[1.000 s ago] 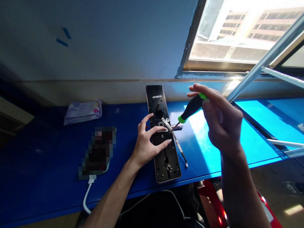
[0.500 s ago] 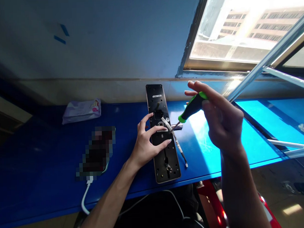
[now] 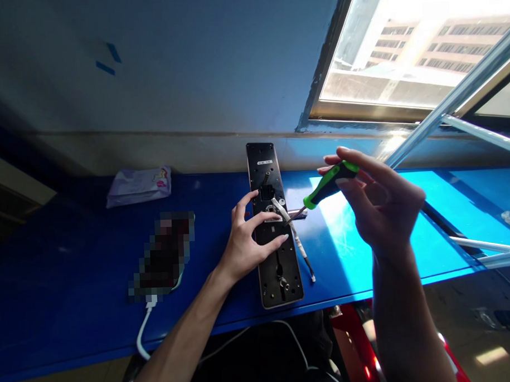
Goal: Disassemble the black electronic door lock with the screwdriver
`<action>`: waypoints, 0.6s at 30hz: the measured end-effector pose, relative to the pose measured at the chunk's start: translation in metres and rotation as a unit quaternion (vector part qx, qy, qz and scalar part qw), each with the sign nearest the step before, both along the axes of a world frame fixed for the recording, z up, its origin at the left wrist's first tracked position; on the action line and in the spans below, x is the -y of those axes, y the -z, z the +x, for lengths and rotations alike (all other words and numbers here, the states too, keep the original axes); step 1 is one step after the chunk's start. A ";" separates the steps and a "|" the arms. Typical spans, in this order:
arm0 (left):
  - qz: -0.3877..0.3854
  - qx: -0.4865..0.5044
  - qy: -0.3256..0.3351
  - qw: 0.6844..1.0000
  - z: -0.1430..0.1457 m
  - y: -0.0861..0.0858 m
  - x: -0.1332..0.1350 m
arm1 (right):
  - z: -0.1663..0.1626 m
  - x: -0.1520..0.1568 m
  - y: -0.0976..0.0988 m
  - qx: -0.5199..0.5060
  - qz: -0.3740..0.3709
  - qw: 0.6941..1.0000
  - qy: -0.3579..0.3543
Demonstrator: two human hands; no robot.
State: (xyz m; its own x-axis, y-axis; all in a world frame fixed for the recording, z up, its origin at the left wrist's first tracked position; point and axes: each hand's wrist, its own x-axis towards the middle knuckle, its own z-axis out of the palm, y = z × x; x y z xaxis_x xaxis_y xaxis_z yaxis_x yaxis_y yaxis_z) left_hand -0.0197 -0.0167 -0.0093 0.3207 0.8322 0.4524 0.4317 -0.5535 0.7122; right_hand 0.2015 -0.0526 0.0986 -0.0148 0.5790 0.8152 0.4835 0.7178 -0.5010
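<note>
A long black door-lock panel (image 3: 269, 257), with holes, studs and small labels, lies on the blue table. My left hand (image 3: 246, 236) rests across it, fingers spread, the index fingertip at its left edge and the thumb toward its right side. A white-wrapped cable (image 3: 296, 234) runs from the panel over its right edge to a small plug. My right hand (image 3: 381, 203) is closed on the green-and-black handle of a screwdriver (image 3: 328, 185). Its tilted shaft crosses the cable, and the tip is near the panel between my left thumb and middle finger; contact is unclear.
On the blue table (image 3: 86, 286), a pixelated phone (image 3: 167, 252) with a white charging cable (image 3: 142, 328) lies left. A purple packet (image 3: 140, 185) is behind it. A metal frame (image 3: 456, 95) leans at the right by the window (image 3: 392, 58). Something red (image 3: 352, 343) stands below the table edge.
My right hand has shifted right and slightly down, and the screwdriver handle now leans lower. My left hand and the panel stay in place. The view has shifted slightly.
</note>
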 end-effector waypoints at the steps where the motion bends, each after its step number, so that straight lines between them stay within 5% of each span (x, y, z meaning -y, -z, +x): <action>1: 0.002 0.001 0.000 1.000 0.000 0.000 0.000 | 0.001 0.001 0.000 0.003 0.016 1.000 0.025; 5: 0.002 0.002 0.001 1.000 0.000 0.000 0.000 | 0.003 0.001 -0.002 0.047 0.052 0.992 0.106; 11: 0.004 0.001 0.001 1.000 0.000 0.000 0.000 | -0.004 0.002 -0.002 -0.005 -0.025 0.998 -0.054; 18: 0.009 0.003 0.000 1.000 0.000 0.002 -0.001 | -0.014 0.007 -0.009 0.059 0.028 0.995 0.078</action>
